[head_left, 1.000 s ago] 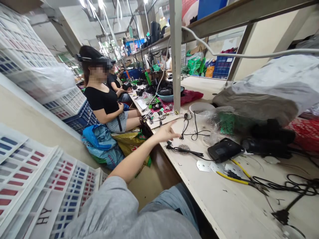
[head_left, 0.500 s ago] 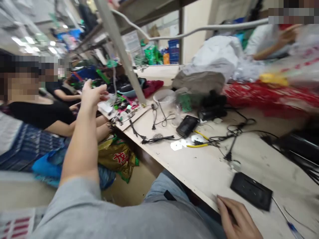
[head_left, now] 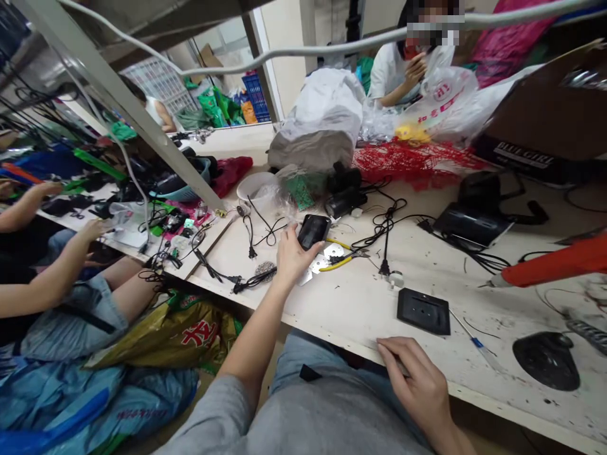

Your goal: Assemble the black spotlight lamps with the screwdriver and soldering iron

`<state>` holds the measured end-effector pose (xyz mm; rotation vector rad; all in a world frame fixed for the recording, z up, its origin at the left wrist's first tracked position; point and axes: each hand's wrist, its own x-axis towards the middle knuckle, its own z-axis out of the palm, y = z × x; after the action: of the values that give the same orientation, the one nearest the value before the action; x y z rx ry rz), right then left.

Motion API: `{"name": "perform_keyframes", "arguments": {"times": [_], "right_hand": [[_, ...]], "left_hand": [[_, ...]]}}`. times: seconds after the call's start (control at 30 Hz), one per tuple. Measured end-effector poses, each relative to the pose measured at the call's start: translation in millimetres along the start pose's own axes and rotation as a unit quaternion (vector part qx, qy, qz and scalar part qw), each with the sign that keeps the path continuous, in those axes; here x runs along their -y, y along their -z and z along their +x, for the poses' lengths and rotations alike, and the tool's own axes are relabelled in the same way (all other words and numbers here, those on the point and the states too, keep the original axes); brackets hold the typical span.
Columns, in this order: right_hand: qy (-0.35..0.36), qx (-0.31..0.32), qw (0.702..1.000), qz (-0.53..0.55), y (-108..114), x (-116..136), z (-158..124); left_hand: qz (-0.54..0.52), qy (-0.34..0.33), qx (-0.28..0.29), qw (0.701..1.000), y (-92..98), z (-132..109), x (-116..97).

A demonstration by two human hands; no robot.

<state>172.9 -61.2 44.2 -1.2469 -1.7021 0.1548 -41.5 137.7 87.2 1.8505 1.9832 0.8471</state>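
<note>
1. A scuffed workbench (head_left: 346, 309) crosses the room, strewn with black cables (head_left: 386, 221) — a co-worker's forearm (head_left: 52, 272) reaches in at the left, beyond its edge.
2. The left hand (head_left: 293, 258), fingers loosely spread, touches the lower edge of a black handheld device (head_left: 312, 231). The device lies on the bench, its long axis slanting away up to the right.
3. Yellow-handled pliers (head_left: 339, 263) and steel plates (head_left: 318, 260) lie just beside it.
4. The right hand (head_left: 411, 376), fingers together and slightly curled, rests at the bench's near edge — near a black square plate (head_left: 423, 311).
</note>
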Motion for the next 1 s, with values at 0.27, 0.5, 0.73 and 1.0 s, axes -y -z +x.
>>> {"name": "perform_keyframes", "arguments": {"times": [0.27,0.5,0.73,1.0], "right_hand": [[0.015,0.0,1.0,-0.02,-8.1,-3.5,12.0],[0.05,0.013,0.999,-0.005,-17.7,-4.5,39.3],[-0.037,-0.018,0.999,-0.032,-11.2,-16.2,71.2],[-0.207,0.179,0.958,0.083,-23.4,-29.3,87.6]], "left_hand": [[-0.059,0.134,0.071,0.987,-11.6,11.4,4.4],[-0.122,0.107,0.009,0.987,-17.7,0.4,0.5],[-0.162,-0.066,-0.056,0.983,-5.3,-52.3,3.0],[-0.175,-0.207,-0.015,0.962,-17.2,-132.2,17.6]]}}
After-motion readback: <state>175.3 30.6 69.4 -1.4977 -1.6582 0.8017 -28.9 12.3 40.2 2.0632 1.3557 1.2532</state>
